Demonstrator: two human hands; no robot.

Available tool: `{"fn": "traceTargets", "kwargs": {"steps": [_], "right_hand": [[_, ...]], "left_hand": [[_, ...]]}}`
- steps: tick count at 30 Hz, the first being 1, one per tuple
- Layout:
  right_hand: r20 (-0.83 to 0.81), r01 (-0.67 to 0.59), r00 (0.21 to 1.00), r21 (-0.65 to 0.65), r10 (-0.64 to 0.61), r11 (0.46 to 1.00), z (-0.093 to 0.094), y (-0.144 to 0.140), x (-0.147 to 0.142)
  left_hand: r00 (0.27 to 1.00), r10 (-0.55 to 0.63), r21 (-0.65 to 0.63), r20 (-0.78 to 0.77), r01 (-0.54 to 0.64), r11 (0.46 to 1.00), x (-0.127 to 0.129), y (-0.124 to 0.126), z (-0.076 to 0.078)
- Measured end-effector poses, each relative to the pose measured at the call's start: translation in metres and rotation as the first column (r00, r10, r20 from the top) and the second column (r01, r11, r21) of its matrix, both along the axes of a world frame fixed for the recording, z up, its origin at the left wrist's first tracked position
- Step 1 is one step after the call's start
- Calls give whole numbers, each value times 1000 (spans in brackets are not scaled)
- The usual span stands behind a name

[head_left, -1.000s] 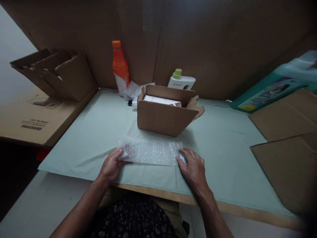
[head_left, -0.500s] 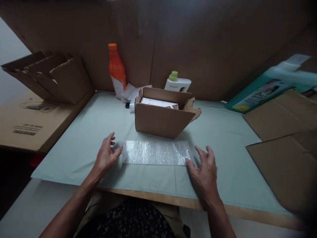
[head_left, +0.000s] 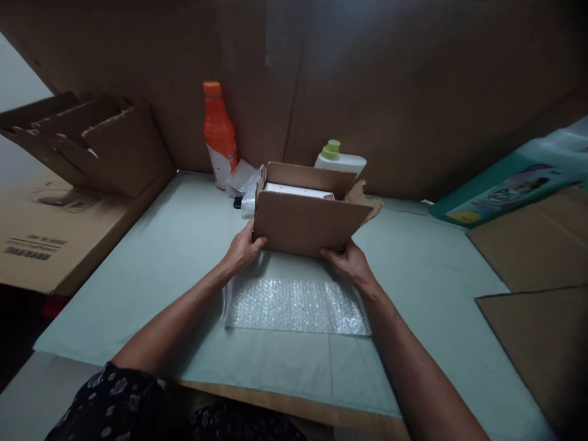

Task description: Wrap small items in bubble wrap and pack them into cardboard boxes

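Observation:
A small open cardboard box (head_left: 307,223) stands before me with a white item (head_left: 298,191) inside it. My left hand (head_left: 243,246) grips its lower left end, thumb on the front face. At the lower right end, my right hand (head_left: 351,263) closes on the same box, its thumb along the bottom front edge. The other fingers of both hands are partly hidden. Nearer to me lies a flat strip of bubble wrap (head_left: 296,306) on the pale green tabletop cover (head_left: 275,358), between my forearms and touched by neither hand.
An orange bottle (head_left: 219,131), crumpled clear plastic (head_left: 245,180) and a white bottle with a green cap (head_left: 340,160) stand behind the box. Cardboard boxes (head_left: 87,202) sit at left. A teal jug (head_left: 505,180) and cardboard flaps (head_left: 542,239) are at right.
Both hands have left the bubble wrap and reached forward to the cardboard box, taking hold of its two ends. The bubble wrap lies flat where it was left. The view has shifted slightly.

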State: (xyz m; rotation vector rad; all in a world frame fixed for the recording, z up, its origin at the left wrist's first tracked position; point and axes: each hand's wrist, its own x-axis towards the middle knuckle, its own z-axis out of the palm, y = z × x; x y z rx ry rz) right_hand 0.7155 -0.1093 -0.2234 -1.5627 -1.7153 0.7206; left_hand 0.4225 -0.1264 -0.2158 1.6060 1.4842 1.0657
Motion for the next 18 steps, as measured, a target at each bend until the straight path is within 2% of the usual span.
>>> {"fn": "traceTargets", "kwargs": {"steps": [3,6,8,11,13,15,18], "right_hand": [[27,-14,1000,16,14,1000,-2,15,1],[84,-52,995,-15,53,999,-3,4,9],[158,-88,984,-9,88,996,-4,-19,20],[292,-147,946,2,140,989,-6,-65,37],[312,-176,935,-3,168,984,-4,-94,43],[274,-171,947,-8,167,985,2,-121,43],[214,-106,970,-74,120,992,15,-159,35]], "left_hand": [[1000,-9,-4,-8,9,1000,-6,13,5],[992,-68,-77,-105,60,995,-24,1,16],[952,-101,-155,-291,57,986,-42,-26,25],[773,-199,-242,-602,60,968,-66,-83,30],[670,-242,-300,-701,31,954,-77,-118,27],[645,-274,-359,-713,-1,933,-83,-143,20],[709,-285,-385,-645,21,923,-85,-151,16]]}}
